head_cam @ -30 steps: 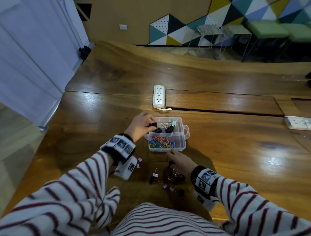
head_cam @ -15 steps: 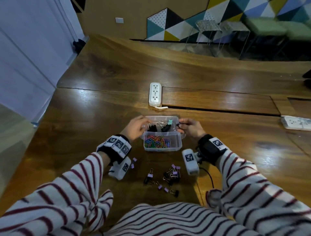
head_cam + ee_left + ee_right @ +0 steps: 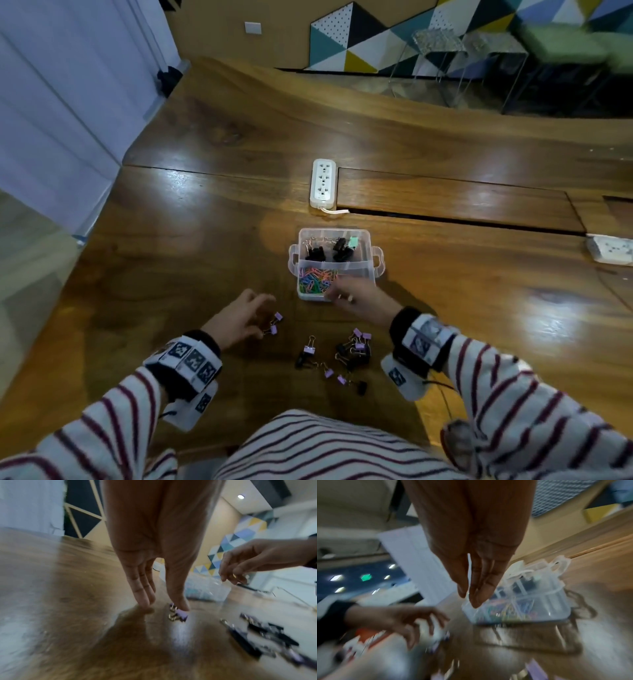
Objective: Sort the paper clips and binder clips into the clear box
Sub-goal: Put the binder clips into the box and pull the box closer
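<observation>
The clear box (image 3: 373, 270) stands mid-table: black binder clips (image 3: 327, 251) fill its far compartment and coloured paper clips (image 3: 313, 279) its near one. My left hand (image 3: 269, 317) is lowered left of the box with straight, spread fingers. In the left wrist view its thumb tip touches a purple binder clip (image 3: 181, 614); a second purple clip (image 3: 278, 316) lies beside it. My right hand (image 3: 330, 294) hovers over the box's near edge, its fingers (image 3: 477, 596) straight and holding nothing. A loose pile of black and purple binder clips (image 3: 354, 349) lies close to me.
A white power strip (image 3: 322, 183) lies just beyond the box, and another white socket block (image 3: 609, 248) sits at the right edge. A slot in the wooden table (image 3: 462, 222) runs behind the box. Chairs and a patterned wall stand past the far edge.
Both hands have drawn back from the box's far compartment. The left went down to the purple clips on the table; the right moved from the box's right side to its near edge.
</observation>
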Motion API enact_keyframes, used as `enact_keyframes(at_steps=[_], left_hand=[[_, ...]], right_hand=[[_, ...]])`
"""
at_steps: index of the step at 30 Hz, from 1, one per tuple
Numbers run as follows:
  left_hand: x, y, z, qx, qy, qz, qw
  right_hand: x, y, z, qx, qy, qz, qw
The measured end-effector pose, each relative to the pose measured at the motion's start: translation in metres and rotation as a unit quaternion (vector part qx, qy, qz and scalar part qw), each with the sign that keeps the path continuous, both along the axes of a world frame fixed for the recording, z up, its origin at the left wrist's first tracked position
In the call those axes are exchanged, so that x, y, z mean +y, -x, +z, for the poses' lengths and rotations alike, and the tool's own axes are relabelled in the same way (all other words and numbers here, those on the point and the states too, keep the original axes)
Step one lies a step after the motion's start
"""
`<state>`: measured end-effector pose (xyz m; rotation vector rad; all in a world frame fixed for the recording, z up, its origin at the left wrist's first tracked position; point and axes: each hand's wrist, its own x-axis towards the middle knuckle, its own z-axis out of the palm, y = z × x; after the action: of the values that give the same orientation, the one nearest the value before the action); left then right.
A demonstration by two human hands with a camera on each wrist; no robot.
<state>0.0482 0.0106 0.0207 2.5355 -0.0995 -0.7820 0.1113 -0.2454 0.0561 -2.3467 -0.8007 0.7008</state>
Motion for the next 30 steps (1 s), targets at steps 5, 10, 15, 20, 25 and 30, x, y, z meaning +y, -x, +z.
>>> enact_keyframes(at_steps=[5,10,15,20,25,30], left_hand=[[-0.017,-0.002,-0.011,-0.007,-0.066,-0.069,0.995],[-0.028,-0.004,-0.014,-0.03,-0.071,-0.06,0.995],[-0.026,-0.004,-0.012,-0.008,-0.066,-0.045,0.997],[-0.029,-0.001,-0.011,-0.012,-0.064,-0.043,0.997],[-0.029,-0.001,-0.011,-0.017,-0.063,-0.037,0.997],[-0.028,-0.007,-0.01,0.022,-0.069,-0.024,0.997]], right_hand=[[0.019,0.039,-0.027,-0.013,0.145,0.114,0.983],[0.04,0.057,-0.039,-0.065,0.192,0.127,0.971],[0.055,0.074,-0.043,-0.054,0.177,0.133,0.974],[0.049,0.078,-0.049,-0.021,0.121,0.091,0.988],[0.044,0.063,-0.049,0.046,0.098,0.061,0.992],[0.024,0.029,-0.02,0.346,-0.17,-0.266,0.884]])
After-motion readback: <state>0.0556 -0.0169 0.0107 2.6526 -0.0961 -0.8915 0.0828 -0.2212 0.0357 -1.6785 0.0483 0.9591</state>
